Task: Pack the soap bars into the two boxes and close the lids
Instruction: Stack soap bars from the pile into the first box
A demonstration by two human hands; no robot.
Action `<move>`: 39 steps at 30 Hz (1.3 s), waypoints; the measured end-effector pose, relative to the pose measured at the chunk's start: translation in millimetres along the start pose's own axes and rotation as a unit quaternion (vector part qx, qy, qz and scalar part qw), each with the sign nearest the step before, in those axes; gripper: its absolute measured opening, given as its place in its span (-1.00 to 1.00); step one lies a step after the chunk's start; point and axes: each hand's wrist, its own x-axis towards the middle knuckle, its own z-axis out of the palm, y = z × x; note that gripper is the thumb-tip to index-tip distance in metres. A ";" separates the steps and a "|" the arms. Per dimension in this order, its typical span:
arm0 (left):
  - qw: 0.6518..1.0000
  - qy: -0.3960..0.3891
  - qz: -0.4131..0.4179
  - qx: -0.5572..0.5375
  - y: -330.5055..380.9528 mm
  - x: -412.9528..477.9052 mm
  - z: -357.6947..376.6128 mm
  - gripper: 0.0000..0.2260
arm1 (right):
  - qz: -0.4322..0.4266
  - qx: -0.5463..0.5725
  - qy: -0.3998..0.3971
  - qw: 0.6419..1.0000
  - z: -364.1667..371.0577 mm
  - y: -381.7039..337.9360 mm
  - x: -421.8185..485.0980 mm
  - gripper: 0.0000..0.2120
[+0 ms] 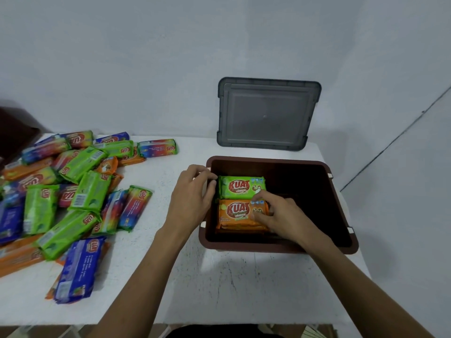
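A brown plastic box (341, 206) stands open on the white table. Inside, at its left, a green soap bar (238, 187) lies behind an orange soap bar (235, 213) that tops a small stack. My right hand (278, 213) reaches into the box and pinches the orange bar's right end between thumb and fingers. My left hand (192, 196) rests on the box's left rim, fingers curled over the edge beside the green bar. A grey lid (266, 113) leans upright against the wall behind the box.
A heap of several wrapped soap bars (66, 191) in green, orange, blue and rainbow wrappers covers the table's left side. A dark brown object (14, 132) sits at the far left edge. The table's (219, 284) front edge is near my body.
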 end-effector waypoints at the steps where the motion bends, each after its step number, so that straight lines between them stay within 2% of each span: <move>1: 1.000 -0.002 0.004 0.001 -1.1 -0.6 -0.3 -0.83 | 0.001 -0.020 0.003 1.000 -0.7 -0.9 -0.7 -0.63; 6: 0.999 -0.018 0.031 -0.011 -10.6 -7.0 -4.2 -0.81 | 0.010 -0.138 0.092 0.986 -6.8 -7.1 -4.6 -0.62; 10: 0.997 -0.037 0.050 -0.035 -18.8 -15.2 -9.5 -0.73 | -0.023 -0.110 0.145 0.983 -7.8 -22.5 -6.1 -0.70; 14: 0.993 -0.041 0.016 -0.113 -28.7 -25.2 -18.3 -0.76 | -0.071 -0.072 0.170 0.980 -4.0 -48.9 -3.1 -0.73; 18: 0.990 -0.026 -0.025 -0.136 -54.2 -33.5 -31.4 -0.82 | -0.116 -0.042 0.192 0.974 3.8 -79.5 3.5 -0.76; 23: 0.993 -0.001 -0.054 -0.104 -98.4 -41.9 -52.0 -0.81 | -0.158 -0.026 0.188 0.969 22.7 -118.9 21.2 -0.78; 28: 0.997 0.026 -0.058 -0.031 -140.4 -42.3 -83.5 -0.81 | -0.180 -0.019 0.146 0.972 48.0 -155.7 53.2 -0.75; 32: 0.994 0.027 -0.104 0.026 -179.5 -35.3 -101.7 -0.81 | -0.189 -0.060 0.095 0.976 70.9 -188.5 86.0 -0.71; 39: 0.990 0.007 -0.088 0.114 -225.9 2.1 -116.1 -0.79 | -0.226 -0.136 0.030 0.964 112.0 -234.1 158.6 -0.66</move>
